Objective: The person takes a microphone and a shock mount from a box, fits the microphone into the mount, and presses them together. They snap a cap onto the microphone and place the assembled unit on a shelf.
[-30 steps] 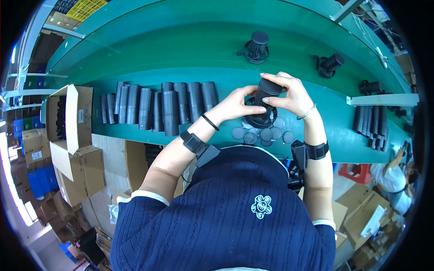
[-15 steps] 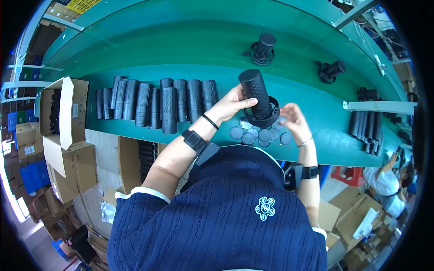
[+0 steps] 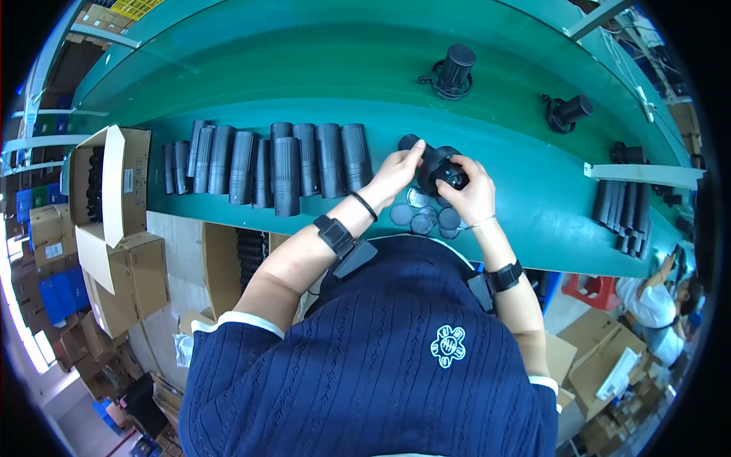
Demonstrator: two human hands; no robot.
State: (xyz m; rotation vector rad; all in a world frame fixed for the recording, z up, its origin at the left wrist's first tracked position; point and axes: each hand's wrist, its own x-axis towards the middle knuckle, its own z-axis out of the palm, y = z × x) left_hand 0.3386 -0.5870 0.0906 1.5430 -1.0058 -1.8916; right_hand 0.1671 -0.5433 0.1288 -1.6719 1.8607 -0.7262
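Note:
A black cylindrical microphone point(image 3: 410, 142) is tilted over the green bench, its base end facing me. My left hand point(image 3: 396, 175) is wrapped round its body. At the other end, my right hand point(image 3: 475, 195) has its fingers curled over the rim of the round black shock mount point(image 3: 435, 161). Just below the hands lies a cluster of flat round grey discs point(image 3: 421, 223), partly covered by my right hand. To the left of my left hand stand several black perforated cylinders point(image 3: 285, 179) close together.
Two microphones in mounts, one upright point(image 3: 458, 67) and one lying point(image 3: 575, 110), sit farther back. More black tubes point(image 3: 620, 213) lie at the right past a metal shelf bracket point(image 3: 647, 174). An open carton point(image 3: 114, 186) stands at the left end. Another person point(image 3: 655, 312) works at far right.
The microphone has tipped so its base turns toward me. My right hand, apart from it before, has come up and taken hold of the mount. My left hand keeps its grip.

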